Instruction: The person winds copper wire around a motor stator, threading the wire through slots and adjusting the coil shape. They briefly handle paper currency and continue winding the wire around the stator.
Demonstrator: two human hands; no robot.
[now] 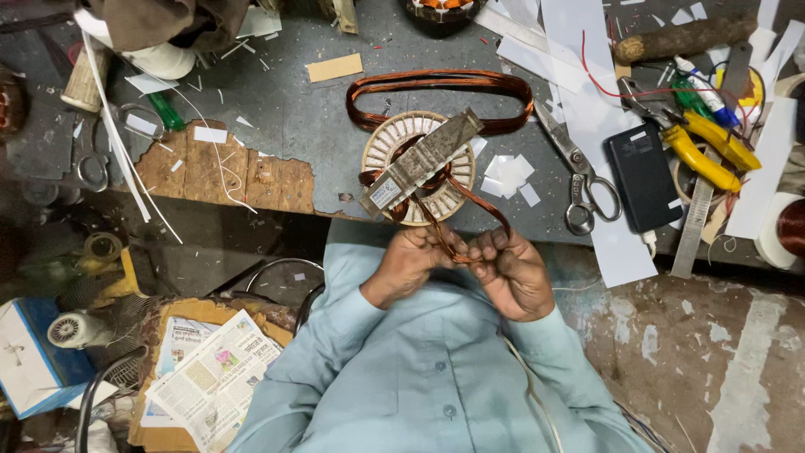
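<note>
Copper wire coil [470, 220] loops from the round stator [419, 168] at the desk [293, 117] edge down toward the person, long axis running diagonally. Left hand [411, 262] and right hand [513, 270] each close their grip on its lower end. Scissors [577, 172] lie right.

we see the left hand [412, 262] and right hand [513, 270] pinching a loop of copper wire [478, 208] just below a round slotted stator [419, 168], a metal bar [423, 159] lying across it; scissors [579, 176] and yellow-handled pliers [700, 143] rest on the workbench [285, 117]
</note>
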